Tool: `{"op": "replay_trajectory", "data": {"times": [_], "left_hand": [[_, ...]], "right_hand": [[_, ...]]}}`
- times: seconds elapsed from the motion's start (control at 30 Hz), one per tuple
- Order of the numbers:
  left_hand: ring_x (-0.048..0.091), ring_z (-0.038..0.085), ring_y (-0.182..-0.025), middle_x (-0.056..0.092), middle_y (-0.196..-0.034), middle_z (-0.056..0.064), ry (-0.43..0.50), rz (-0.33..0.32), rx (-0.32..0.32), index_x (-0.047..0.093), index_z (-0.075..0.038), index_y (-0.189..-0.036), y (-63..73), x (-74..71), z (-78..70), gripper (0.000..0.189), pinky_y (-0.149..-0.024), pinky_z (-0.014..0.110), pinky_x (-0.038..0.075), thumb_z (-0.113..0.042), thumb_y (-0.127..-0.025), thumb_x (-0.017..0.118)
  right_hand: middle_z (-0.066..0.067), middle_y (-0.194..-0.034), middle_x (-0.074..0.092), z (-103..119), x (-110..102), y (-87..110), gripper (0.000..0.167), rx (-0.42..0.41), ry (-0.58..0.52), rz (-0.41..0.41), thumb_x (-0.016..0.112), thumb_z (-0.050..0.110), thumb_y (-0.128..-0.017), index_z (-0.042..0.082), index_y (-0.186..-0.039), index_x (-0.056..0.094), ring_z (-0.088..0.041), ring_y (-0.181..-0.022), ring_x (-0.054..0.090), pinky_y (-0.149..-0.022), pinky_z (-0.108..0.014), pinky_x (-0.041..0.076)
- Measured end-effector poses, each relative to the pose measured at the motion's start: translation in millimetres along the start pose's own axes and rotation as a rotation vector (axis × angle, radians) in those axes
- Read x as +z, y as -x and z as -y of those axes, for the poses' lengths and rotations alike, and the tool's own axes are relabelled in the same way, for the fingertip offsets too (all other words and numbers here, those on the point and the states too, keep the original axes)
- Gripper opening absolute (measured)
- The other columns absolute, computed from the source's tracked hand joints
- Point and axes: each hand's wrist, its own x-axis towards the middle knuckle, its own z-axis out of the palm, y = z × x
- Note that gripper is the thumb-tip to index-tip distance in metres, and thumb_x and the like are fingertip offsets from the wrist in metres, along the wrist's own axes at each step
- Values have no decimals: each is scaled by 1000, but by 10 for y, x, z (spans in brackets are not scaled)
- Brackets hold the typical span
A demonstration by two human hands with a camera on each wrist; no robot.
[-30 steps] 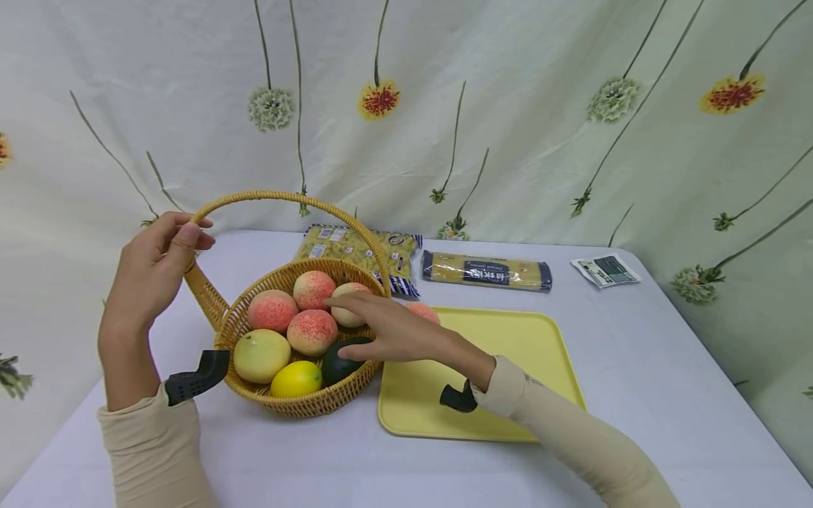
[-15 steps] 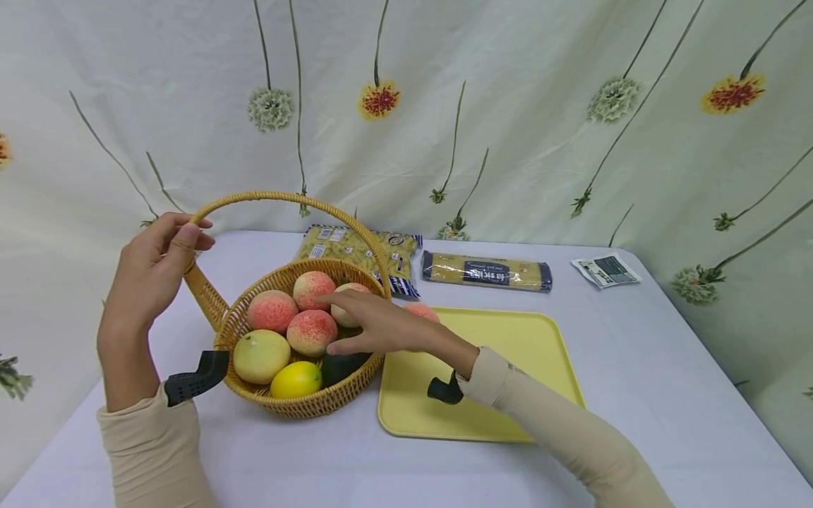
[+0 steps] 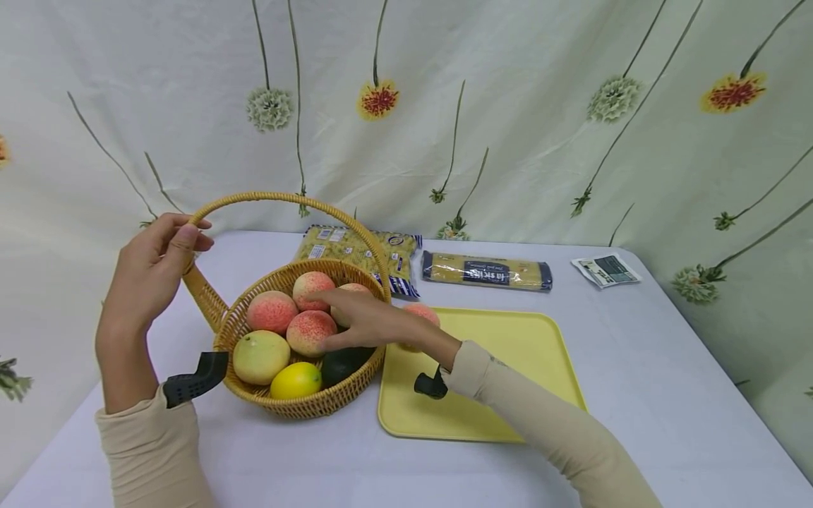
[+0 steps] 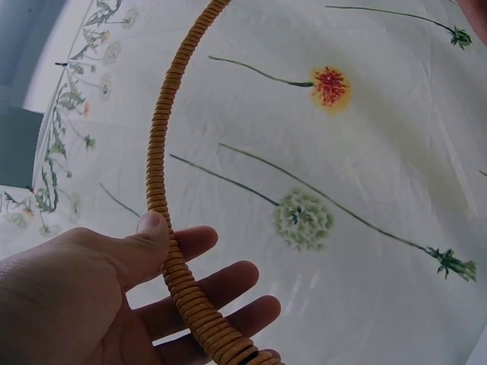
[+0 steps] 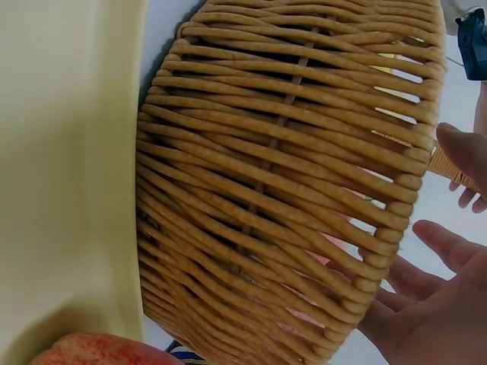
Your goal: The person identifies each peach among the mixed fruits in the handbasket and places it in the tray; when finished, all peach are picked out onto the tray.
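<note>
At the left of the head view, the left hand (image 3: pixel 149 264) pinches the handle (image 3: pixel 255 196) of the wicker basket (image 3: pixel 305 408). The left wrist view shows the thumb on one side of the cane, the index finger behind it, and the other fingers loosely extended and parted.

The right hand (image 3: pixel 371 321) reaches over the basket's right side near the middle of the frame, thumb apart from the fingers, which are spread around nothing I can see. Its thumb tip lies at the front peach (image 3: pixel 310 331) and its fingertips overlap the rear peach (image 3: pixel 313 286); I cannot tell whether it touches either.

The fruit sits inside the basket, left of and below those fingers: fuzzy-looking, red-speckled peaches, a smooth pale-yellow round fruit (image 3: pixel 261 358), a glossy lemon (image 3: pixel 296 382) and a dark green oval fruit (image 3: pixel 344 367) under the hand. The right wrist view shows the basket wall as rounded canes woven in slanting rows.

A flat yellow tray (image 3: pixel 502 367) with rounded corners lies right of centre, another peach (image 3: pixel 422 312) at its upper left. Behind, shiny plastic covers a plump bag (image 3: pixel 330 245) and a long packet (image 3: pixel 524 274).
</note>
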Motion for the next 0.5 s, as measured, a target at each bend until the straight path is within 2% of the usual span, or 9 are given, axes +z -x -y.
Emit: {"op": "replay_trajectory", "data": {"times": [0.2,0.5], "left_hand": [[49,-2,-95,60,-101,-1,-1,1,-3,53,-11,-125,1,1,3,40,-76,26,35,-40,-102,37],[49,-2,-95,60,-102,0,5,0,-3,53,-12,-125,6,-2,-4,39,-77,26,35,-39,-102,37]], "right_hand": [[-4,-152,36,-14,29,-81,73,0,36,27,66,32,-91,9,-150,29,-13,-135,39,-107,-20,30],[-1,-154,32,-8,49,-169,74,54,21,104,65,35,-91,13,-151,27,-10,-136,35,-109,-23,29]]}}
